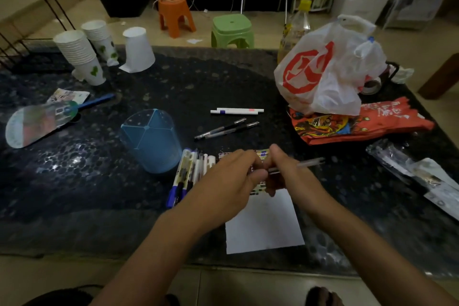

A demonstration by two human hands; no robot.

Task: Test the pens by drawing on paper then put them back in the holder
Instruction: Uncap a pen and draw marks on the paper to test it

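Observation:
My right hand grips a clear pen that points to the right. My left hand meets it at the pen's near end, fingers curled there; blur hides the exact hold. Both hands hover over a white sheet of paper near the table's front edge. The blue translucent pen holder stands to the left of the hands, with nothing visible in it. A bunch of pens lies between holder and hands. Two black pens and two white pens lie farther back.
On the dark speckled table stand stacks of paper cups at the back left, a hand fan at the left, a white plastic bag and a red packet at the right, and clear wrappers at far right.

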